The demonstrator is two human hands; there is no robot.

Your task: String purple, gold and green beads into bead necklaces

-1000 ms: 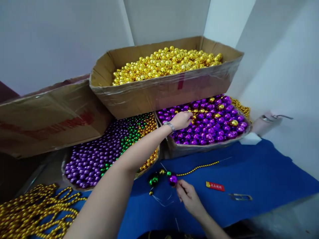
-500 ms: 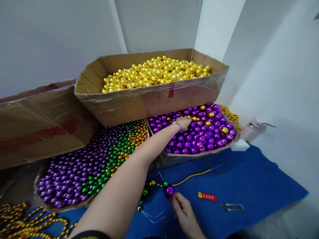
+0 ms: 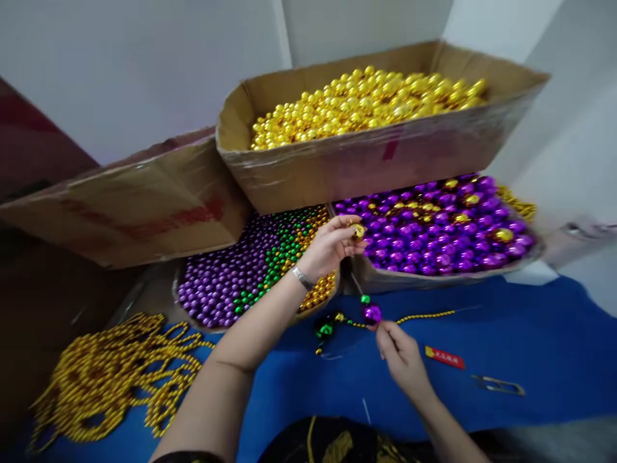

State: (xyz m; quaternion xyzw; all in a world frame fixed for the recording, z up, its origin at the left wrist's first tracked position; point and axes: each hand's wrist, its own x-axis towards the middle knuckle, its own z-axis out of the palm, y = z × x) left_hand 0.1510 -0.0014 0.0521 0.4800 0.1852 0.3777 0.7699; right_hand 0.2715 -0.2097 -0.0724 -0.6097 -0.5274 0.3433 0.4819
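My left hand [image 3: 332, 247], a bracelet at its wrist, pinches a gold bead [image 3: 357, 231] between thumb and fingers at the near left edge of the purple bead box [image 3: 414, 276]. Below it, my right hand [image 3: 399, 350] is closed on a large purple bead [image 3: 372, 314] low over the blue cloth [image 3: 337, 386]. A small green bead [image 3: 365, 299] sits just above that purple one, with a thin pale strand rising from it. Dark green beads [image 3: 324, 329] and a string of small gold beads [image 3: 424, 316] extend to either side.
A carton of gold beads [image 3: 385, 145] rests above the purple box. A closed-looking carton [image 3: 159, 212] and a box of small purple, green and gold beads [image 3: 226, 276] are left. Gold bead strands [image 3: 110, 379], a red packet [image 3: 444, 357] and thread snips [image 3: 501, 385] lie on the cloth.
My left hand has come back from the purple bead box, now with a gold bead in its fingers. My right hand still grips the purple bead. The view has shifted to the left.
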